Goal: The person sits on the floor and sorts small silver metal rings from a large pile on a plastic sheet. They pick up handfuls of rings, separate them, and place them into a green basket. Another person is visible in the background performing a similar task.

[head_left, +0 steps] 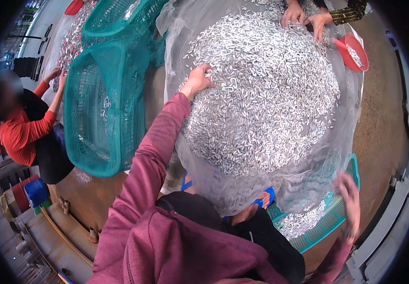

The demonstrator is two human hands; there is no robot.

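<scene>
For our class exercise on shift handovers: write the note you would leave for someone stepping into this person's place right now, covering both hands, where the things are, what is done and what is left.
Left hand: reaching into the big heap of small silvery pieces on clear sheeting, fingers curled on some.
Right hand: blurred, at the rim of the teal tray.
Done: a small batch of pieces lies in the tray.
Left: most of the heap is unmoved.

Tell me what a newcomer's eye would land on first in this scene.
The huge heap of small silvery pieces on a clear plastic sheet fills the centre, with the left hand resting on its left slope. Left of it stand tall teal mesh baskets. At lower right the right hand is at the edge of a low teal tray holding more pieces, and another person's hands work the far side near a red scoop.
</scene>
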